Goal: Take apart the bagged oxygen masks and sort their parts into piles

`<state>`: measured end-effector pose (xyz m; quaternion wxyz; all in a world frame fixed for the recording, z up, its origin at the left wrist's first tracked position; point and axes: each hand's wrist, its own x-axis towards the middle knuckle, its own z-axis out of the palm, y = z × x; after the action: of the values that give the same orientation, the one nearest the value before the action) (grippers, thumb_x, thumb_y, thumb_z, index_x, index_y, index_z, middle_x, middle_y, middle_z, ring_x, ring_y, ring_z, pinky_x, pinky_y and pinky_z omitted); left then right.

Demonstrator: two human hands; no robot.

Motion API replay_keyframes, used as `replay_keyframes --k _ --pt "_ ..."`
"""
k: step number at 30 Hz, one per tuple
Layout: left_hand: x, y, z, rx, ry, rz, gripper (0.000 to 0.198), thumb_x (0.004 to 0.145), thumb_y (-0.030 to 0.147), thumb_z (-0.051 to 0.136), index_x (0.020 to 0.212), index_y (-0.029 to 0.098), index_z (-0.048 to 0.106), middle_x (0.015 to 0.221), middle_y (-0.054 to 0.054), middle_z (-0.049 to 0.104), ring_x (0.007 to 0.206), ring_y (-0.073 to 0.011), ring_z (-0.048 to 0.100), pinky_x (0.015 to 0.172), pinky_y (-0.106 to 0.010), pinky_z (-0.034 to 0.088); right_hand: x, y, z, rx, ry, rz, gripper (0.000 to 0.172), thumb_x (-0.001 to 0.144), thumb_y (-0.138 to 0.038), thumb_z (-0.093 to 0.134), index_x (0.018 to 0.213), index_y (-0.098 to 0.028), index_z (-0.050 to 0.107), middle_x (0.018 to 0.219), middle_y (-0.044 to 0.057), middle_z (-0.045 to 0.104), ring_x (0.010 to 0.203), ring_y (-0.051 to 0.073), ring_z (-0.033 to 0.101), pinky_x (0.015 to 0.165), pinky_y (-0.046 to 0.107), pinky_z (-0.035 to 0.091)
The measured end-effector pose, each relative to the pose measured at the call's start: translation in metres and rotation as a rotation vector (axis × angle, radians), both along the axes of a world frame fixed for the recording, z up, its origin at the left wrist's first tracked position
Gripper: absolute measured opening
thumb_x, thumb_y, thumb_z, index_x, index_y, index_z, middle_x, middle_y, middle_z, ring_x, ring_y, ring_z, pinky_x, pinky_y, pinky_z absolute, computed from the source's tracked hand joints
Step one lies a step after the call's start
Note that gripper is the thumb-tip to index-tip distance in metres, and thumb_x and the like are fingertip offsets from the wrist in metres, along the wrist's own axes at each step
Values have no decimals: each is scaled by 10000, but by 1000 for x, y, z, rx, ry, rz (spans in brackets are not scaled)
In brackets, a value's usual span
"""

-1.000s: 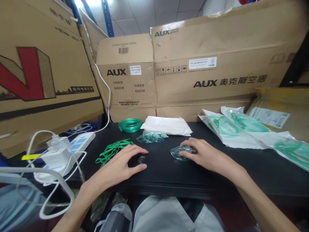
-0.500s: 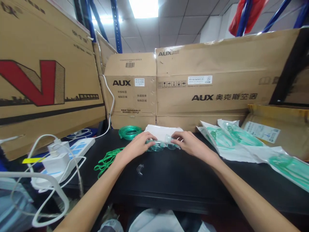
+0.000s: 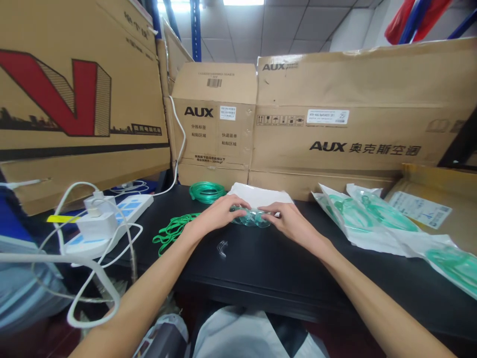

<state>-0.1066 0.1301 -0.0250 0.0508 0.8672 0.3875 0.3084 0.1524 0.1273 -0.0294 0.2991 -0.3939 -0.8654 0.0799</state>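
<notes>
Several clear, green-tinted plastic pieces (image 3: pixel 252 218), small and rounded, are grouped on the black table in front of the white sheet. Their exact kind is hard to make out. My left hand (image 3: pixel 223 211) curls round the left end of the group, thumb and fingertips against the plastic. From the other side, my right hand (image 3: pixel 285 216) closes on the right end in the same way. The fingers partly cover the pieces. Behind both hands lies a white paper or bag (image 3: pixel 257 194). A small bent clear strip (image 3: pixel 222 248) rests nearer the table's front edge.
Left of my hands are a coil of green tubing (image 3: pixel 206 192) and a heap of green elastic cord (image 3: pixel 173 231). A white power strip (image 3: pixel 137 209) with cables stands further left. Bagged green masks (image 3: pixel 350 214) lie at right. Cardboard boxes (image 3: pixel 328 164) wall the back.
A clear cup-like piece at my right fingers has come down among the others, and my hands are slightly closer together. The whole view has shifted as my head turned and tilted down.
</notes>
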Motion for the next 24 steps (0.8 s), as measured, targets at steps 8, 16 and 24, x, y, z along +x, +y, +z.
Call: replay_keyframes --k 8,16,24 --pt "-3 0 -2 14 37 12 301 1009 430 575 1200 258 732 1190 -62 708 1147 -241 626 1057 -375 447 -12 0 -9 66 -90 29 391 1024 -187 476 1351 -191 691 1147 155 725 1096 301 652 976 395 470" --pt "-3 -5 -2 72 105 19 356 1056 404 494 1330 271 678 1218 -69 658 1181 -233 586 1068 -357 422 -20 2 -22 121 -91 -7 435 1047 -181 419 1437 -188 612 1127 147 664 1082 274 617 984 385 474" --pt "-6 5 -7 157 145 36 354 1063 359 473 1325 263 691 1241 -74 642 1189 -234 582 1078 -374 431 -12 -10 0 214 83 -73 367 1039 -325 516 1344 -220 691 1326 119 645 1143 253 664 1022 384 502"
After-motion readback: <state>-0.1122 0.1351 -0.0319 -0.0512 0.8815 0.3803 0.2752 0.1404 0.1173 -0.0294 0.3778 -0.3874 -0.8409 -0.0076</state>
